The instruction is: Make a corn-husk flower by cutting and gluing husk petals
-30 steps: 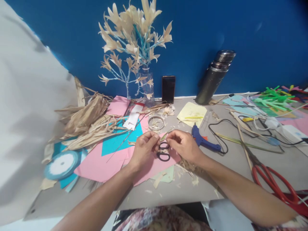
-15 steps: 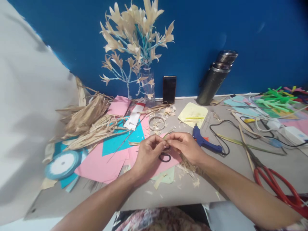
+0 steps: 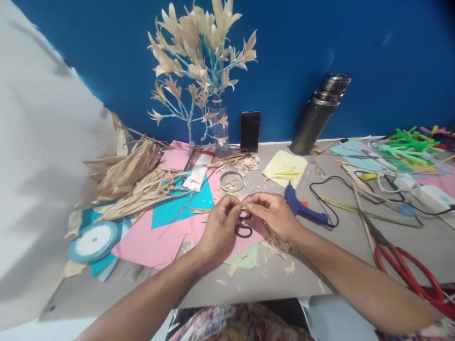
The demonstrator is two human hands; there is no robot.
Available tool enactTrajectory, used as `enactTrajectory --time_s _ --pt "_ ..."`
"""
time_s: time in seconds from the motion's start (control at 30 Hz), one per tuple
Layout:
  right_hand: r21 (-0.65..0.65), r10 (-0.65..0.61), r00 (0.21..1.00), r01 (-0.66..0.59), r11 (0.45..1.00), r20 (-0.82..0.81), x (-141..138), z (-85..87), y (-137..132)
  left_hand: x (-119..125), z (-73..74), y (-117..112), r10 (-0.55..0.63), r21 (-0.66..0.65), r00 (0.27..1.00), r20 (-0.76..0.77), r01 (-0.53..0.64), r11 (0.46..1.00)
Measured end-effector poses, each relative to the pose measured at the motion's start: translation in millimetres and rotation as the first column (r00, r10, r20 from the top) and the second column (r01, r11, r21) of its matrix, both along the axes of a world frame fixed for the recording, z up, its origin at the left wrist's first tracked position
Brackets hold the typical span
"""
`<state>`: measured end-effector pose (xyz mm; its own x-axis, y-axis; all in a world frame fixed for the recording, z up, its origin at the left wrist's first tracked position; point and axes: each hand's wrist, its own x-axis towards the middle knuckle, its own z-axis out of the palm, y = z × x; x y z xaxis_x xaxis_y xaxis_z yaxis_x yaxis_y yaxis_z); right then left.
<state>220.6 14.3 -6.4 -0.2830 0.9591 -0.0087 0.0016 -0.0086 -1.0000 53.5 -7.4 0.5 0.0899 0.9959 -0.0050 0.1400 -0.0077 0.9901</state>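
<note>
My left hand [image 3: 222, 221] and my right hand [image 3: 272, 213] meet over the pink paper [image 3: 149, 239], fingertips pinched together. Between them is a small greenish strip of dried husk [image 3: 245, 201], mostly covered by the fingers. Just below the fingertips lie small scissors with dark handle loops [image 3: 243, 231]; part of them is hidden by my left hand. A bunch of dried husk scraps [image 3: 275, 239] rests under my right wrist. The blue glue gun [image 3: 307, 212] lies right of my right hand, and a roll of tape [image 3: 232, 181] stands beyond both hands.
At the left are a pile of dried husks [image 3: 128, 170] and a ribbon spool [image 3: 94, 240]. Husk flowers [image 3: 199, 57] in a clear bottle, a phone [image 3: 250, 131] and a flask [image 3: 318, 116] stand along the wall. Large red-handled scissors [image 3: 408, 272] and cables lie at the right.
My fingertips have shifted slightly on the small husk strip, and more of the small scissors' handles shows beneath them. Everything else on the table stays in place.
</note>
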Motion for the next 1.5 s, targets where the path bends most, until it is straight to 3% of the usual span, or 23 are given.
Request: enactTrajectory --time_s 0.13,0.27,0.33,0.47,0.6,0.7,0.77,0.97,1.27,1.5 --pt "0.113 0.007 0.989 -0.024 0.993 0.146 -0.4 5.1 -1.4 -0.3 -1.7 0.9 0.012 0.092 0.997 -0.080 -0.005 0.996" --pt "0.157 -0.017 0.980 -0.015 0.988 0.200 -2.4 7.4 -3.3 1.5 -1.3 0.7 0.023 0.057 1.000 -0.001 -0.023 0.998" --pt "0.150 -0.032 0.976 0.000 0.989 0.214 -3.4 6.9 -3.8 2.2 -1.7 -0.1 0.059 0.038 0.998 0.015 -0.059 0.998" --pt "0.103 -0.054 0.981 0.035 0.994 0.186 -4.9 3.8 -4.2 1.8 -4.4 -2.2 0.121 0.122 0.985 -0.124 -0.105 0.987" --pt "0.037 -0.053 0.991 0.049 0.998 0.122 -5.6 2.5 -4.4 0.2 -3.6 -3.3 0.120 0.275 0.961 -0.248 -0.049 0.960" --pt "0.016 -0.059 0.993 0.058 0.998 0.103 -4.4 4.4 -3.9 -0.3 0.8 -2.5 0.093 0.307 0.966 -0.241 -0.016 0.952" --pt "0.010 -0.054 0.993 0.054 0.999 0.102 -2.5 5.7 -3.1 0.1 4.4 -1.3 0.078 0.266 0.982 -0.173 -0.030 0.963" --pt "-0.042 0.001 0.997 0.002 0.999 0.071 2.9 5.7 -1.4 2.2 13.4 0.7 0.016 -0.057 0.988 0.152 -0.008 0.998" --pt "-0.027 -0.003 0.997 0.005 1.000 0.073 2.1 9.9 -3.2 -4.4 10.8 6.2 -0.054 -0.097 0.963 0.263 0.082 0.992" --pt "0.074 -0.031 0.989 0.020 0.997 0.146 -0.3 7.2 -5.3 1.4 11.4 5.3 0.017 -0.171 0.969 0.247 0.027 0.985"
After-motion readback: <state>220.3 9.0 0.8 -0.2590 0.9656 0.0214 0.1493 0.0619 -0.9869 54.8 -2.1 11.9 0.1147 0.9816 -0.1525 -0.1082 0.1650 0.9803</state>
